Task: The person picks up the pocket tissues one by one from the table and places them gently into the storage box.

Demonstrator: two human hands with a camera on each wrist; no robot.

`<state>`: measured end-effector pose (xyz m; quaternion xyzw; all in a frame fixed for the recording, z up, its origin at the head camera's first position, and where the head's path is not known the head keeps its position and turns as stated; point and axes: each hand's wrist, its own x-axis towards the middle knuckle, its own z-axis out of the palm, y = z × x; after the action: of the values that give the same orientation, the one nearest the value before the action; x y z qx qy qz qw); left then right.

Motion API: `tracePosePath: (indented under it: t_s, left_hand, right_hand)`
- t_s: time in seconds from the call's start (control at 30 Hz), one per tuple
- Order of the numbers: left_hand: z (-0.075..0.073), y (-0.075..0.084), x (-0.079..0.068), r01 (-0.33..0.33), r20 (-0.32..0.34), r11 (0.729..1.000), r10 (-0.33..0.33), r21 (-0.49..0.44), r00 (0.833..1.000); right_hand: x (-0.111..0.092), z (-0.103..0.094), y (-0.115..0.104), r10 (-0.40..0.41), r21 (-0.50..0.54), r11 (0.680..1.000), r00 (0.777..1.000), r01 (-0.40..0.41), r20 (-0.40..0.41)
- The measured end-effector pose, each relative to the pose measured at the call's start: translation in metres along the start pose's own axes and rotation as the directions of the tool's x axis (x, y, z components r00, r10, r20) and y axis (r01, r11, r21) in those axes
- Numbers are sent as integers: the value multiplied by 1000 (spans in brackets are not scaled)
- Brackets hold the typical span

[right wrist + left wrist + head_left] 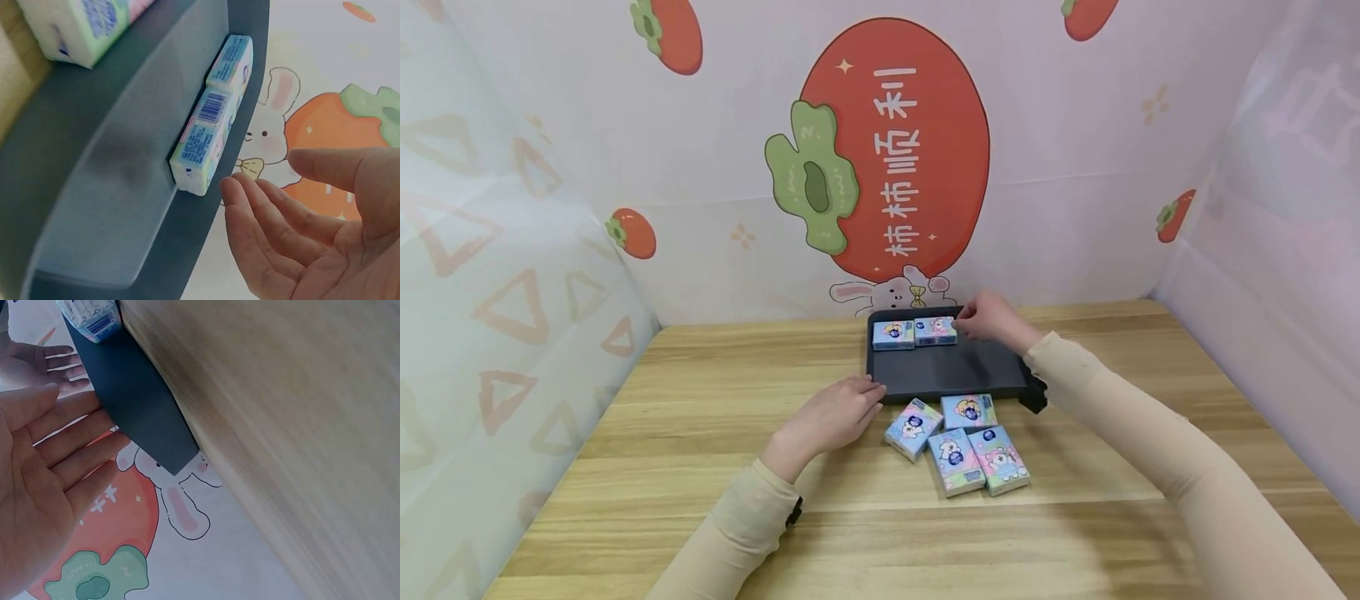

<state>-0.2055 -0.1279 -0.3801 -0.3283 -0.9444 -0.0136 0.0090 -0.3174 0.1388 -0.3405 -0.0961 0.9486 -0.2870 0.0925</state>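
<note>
A dark grey tray [951, 371] holds two small tissue packs side by side along its back edge: the left pack [892, 335] in the far corner and the right pack [936, 331] against it. My right hand [996, 322] is by the right pack's outer end; in the right wrist view its fingers [269, 212] are loosely bent and the thumb stands apart, with nothing between them. My left hand [838, 414] has its fingers extended at the tray's front left corner. In the left wrist view that palm [44, 481] faces the camera beside the tray wall [134, 394].
Several more tissue packs lie on the wooden table in front of the tray: a tilted pack [914, 429], a pack by the rim [968, 411], and two nearer packs [957, 462] [999, 460] side by side. A printed cloth wall [1037, 208] rises behind the table.
</note>
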Motion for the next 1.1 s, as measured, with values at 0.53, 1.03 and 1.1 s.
tracePosePath:
  t_s: [0.53, 1.03, 1.1]
  left_hand:
    - [4, -1, 1, 8, -11, 1000, -7, 8, 1000]
    - [1, 0, 1, 17, 0, 1000, -17, -16, 1000]
    - [1, 0, 1, 17, 2, 1000, -17, -18, 1000]
  right_hand:
    - [-36, 1, 16, -83, -16, 996, 996, 84, 28]
    - [-74, -2, 29, -117, -79, 990, 993, 118, 16]
    - [-79, -2, 30, -121, -85, 989, 992, 122, 21]
